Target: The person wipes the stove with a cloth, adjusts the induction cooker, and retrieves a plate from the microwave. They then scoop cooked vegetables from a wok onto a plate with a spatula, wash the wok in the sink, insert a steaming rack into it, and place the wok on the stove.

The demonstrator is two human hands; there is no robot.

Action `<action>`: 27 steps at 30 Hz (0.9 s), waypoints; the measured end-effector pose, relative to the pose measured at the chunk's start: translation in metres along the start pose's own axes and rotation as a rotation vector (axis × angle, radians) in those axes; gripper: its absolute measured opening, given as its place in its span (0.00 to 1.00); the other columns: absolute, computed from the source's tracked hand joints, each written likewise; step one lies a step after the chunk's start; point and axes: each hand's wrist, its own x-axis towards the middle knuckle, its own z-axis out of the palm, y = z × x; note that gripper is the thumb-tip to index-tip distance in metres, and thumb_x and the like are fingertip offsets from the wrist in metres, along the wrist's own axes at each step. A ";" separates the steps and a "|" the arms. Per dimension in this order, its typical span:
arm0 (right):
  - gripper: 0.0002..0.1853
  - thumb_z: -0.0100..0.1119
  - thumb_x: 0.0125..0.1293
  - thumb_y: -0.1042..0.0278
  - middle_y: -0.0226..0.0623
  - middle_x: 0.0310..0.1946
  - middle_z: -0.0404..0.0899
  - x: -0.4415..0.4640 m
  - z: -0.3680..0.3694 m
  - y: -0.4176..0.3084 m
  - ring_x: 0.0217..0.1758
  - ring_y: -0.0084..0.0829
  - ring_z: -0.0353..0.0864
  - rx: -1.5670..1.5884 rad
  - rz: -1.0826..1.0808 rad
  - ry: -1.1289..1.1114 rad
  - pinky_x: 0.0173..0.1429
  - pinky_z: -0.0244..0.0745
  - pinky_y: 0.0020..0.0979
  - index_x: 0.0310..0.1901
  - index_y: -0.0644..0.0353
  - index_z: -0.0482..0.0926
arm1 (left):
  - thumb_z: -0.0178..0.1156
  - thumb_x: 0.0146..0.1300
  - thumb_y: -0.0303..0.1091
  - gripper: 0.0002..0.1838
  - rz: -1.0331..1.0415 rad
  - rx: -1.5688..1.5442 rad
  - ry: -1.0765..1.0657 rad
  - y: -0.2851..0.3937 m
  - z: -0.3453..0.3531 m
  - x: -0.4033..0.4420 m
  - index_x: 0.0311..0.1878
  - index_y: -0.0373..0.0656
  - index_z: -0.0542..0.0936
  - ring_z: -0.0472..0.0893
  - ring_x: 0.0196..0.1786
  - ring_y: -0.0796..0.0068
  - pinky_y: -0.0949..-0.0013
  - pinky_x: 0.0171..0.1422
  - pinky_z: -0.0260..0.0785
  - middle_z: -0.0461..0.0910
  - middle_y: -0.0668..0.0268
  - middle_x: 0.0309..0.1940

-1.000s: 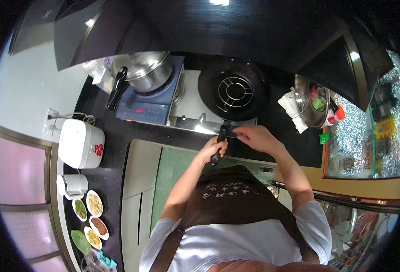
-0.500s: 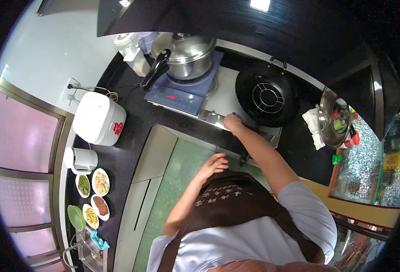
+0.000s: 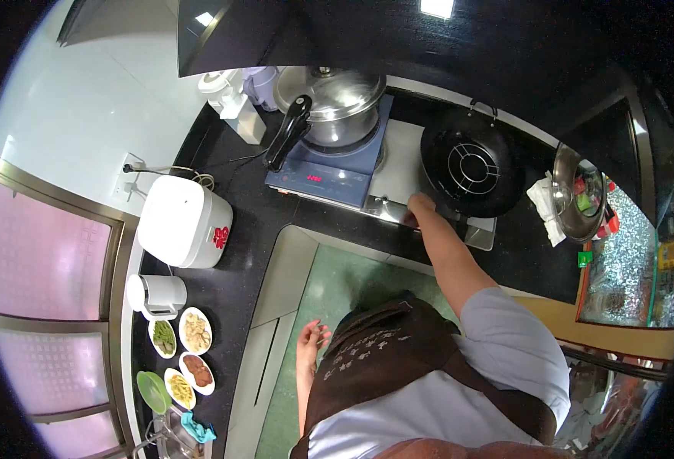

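My right hand is at the front metal panel of the gas stove, with its fingers curled down. What lies under the fingers is hidden by the hand. Just to the right of it a black wok sits on the stove, with a round wire rack showing in its middle. My left hand hangs in front of the body by the brown apron, fingers apart and holding nothing. Left of the stove's bare surface, a steel pressure cooker with a long black handle stands on a blue induction cooker.
On the left counter are a white rice cooker, a white kettle, several plates of cut food, a green bowl and a sink with a blue cloth. A glass lid stands right of the wok.
The view has shifted, so the counter appears further right and lower. My left hand has moved down and left, away from the counter edge. My right hand stays at the stove's front.
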 end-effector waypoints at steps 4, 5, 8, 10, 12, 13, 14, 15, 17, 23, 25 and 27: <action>0.16 0.50 0.66 0.64 0.41 0.56 0.77 -0.011 -0.001 0.000 0.59 0.40 0.77 -0.020 -0.021 0.036 0.56 0.76 0.39 0.53 0.53 0.80 | 0.49 0.72 0.37 0.17 0.012 0.037 -0.059 0.000 0.001 0.010 0.60 0.43 0.71 0.81 0.46 0.75 0.73 0.49 0.71 0.80 0.65 0.48; 0.16 0.50 0.66 0.64 0.41 0.56 0.77 -0.019 -0.006 -0.001 0.59 0.40 0.77 -0.032 -0.038 0.058 0.56 0.76 0.39 0.53 0.53 0.80 | 0.49 0.72 0.37 0.17 0.013 0.053 -0.077 0.003 0.002 0.011 0.60 0.43 0.71 0.81 0.46 0.75 0.73 0.49 0.71 0.80 0.65 0.48; 0.15 0.51 0.66 0.65 0.41 0.55 0.78 0.006 0.008 -0.004 0.58 0.39 0.78 -0.028 0.062 0.086 0.55 0.76 0.38 0.52 0.55 0.81 | 0.49 0.72 0.37 0.17 -0.005 0.077 -0.107 0.002 -0.002 0.016 0.60 0.43 0.71 0.81 0.46 0.75 0.73 0.49 0.71 0.80 0.65 0.48; 0.14 0.52 0.65 0.66 0.41 0.54 0.79 -0.001 0.005 -0.002 0.57 0.39 0.79 -0.054 0.026 0.087 0.54 0.77 0.38 0.50 0.56 0.82 | 0.49 0.72 0.37 0.17 -0.009 0.085 -0.115 0.003 -0.004 0.018 0.60 0.43 0.71 0.80 0.47 0.75 0.73 0.49 0.71 0.80 0.65 0.47; 0.13 0.54 0.65 0.67 0.41 0.53 0.79 -0.019 -0.001 -0.006 0.56 0.38 0.79 -0.112 -0.032 0.112 0.53 0.77 0.38 0.48 0.57 0.82 | 0.49 0.72 0.37 0.17 -0.002 0.058 -0.137 -0.002 -0.012 0.023 0.60 0.43 0.71 0.80 0.47 0.75 0.73 0.49 0.71 0.80 0.65 0.47; 0.13 0.55 0.64 0.67 0.40 0.53 0.80 -0.028 -0.003 -0.009 0.56 0.38 0.79 -0.152 -0.048 0.143 0.53 0.77 0.37 0.47 0.58 0.83 | 0.49 0.72 0.37 0.17 0.004 0.043 -0.148 -0.004 -0.016 0.025 0.60 0.43 0.71 0.80 0.47 0.74 0.72 0.49 0.72 0.80 0.65 0.47; 0.12 0.55 0.64 0.67 0.40 0.52 0.80 -0.031 -0.004 -0.009 0.56 0.38 0.80 -0.192 -0.065 0.175 0.53 0.78 0.37 0.46 0.58 0.83 | 0.49 0.72 0.36 0.17 0.003 0.042 -0.149 -0.006 -0.019 0.027 0.60 0.43 0.71 0.80 0.47 0.74 0.72 0.49 0.72 0.79 0.65 0.47; 0.12 0.56 0.64 0.68 0.39 0.52 0.80 -0.026 -0.002 -0.008 0.55 0.38 0.80 -0.166 -0.051 0.164 0.52 0.78 0.37 0.46 0.58 0.83 | 0.49 0.72 0.36 0.17 0.001 0.041 -0.149 -0.005 -0.020 0.026 0.60 0.43 0.70 0.80 0.47 0.74 0.72 0.49 0.72 0.79 0.65 0.47; 0.11 0.57 0.63 0.69 0.39 0.51 0.81 -0.009 0.006 -0.004 0.54 0.37 0.81 -0.114 -0.025 0.137 0.52 0.78 0.37 0.45 0.57 0.84 | 0.49 0.72 0.36 0.17 -0.017 0.062 -0.142 -0.006 -0.025 0.029 0.60 0.43 0.70 0.80 0.47 0.73 0.71 0.50 0.72 0.79 0.64 0.47; 0.10 0.58 0.61 0.71 0.38 0.48 0.83 -0.025 0.007 -0.008 0.51 0.36 0.82 -0.411 -0.163 0.293 0.47 0.81 0.35 0.43 0.55 0.85 | 0.49 0.72 0.34 0.16 0.054 0.085 -0.156 -0.014 -0.033 0.028 0.60 0.43 0.71 0.80 0.45 0.74 0.71 0.50 0.72 0.80 0.64 0.47; 0.10 0.58 0.61 0.71 0.38 0.47 0.83 -0.016 0.015 -0.003 0.51 0.36 0.83 -0.393 -0.198 0.343 0.47 0.81 0.35 0.42 0.55 0.86 | 0.49 0.72 0.34 0.16 0.070 0.108 -0.164 -0.016 -0.035 0.026 0.60 0.43 0.71 0.80 0.45 0.74 0.72 0.50 0.72 0.80 0.63 0.47; 0.10 0.57 0.61 0.71 0.37 0.47 0.83 -0.013 0.015 -0.003 0.50 0.36 0.83 -0.453 -0.221 0.329 0.48 0.80 0.34 0.42 0.54 0.86 | 0.49 0.72 0.33 0.16 0.075 0.137 -0.165 -0.017 -0.037 0.026 0.60 0.42 0.71 0.80 0.46 0.74 0.72 0.51 0.72 0.80 0.62 0.47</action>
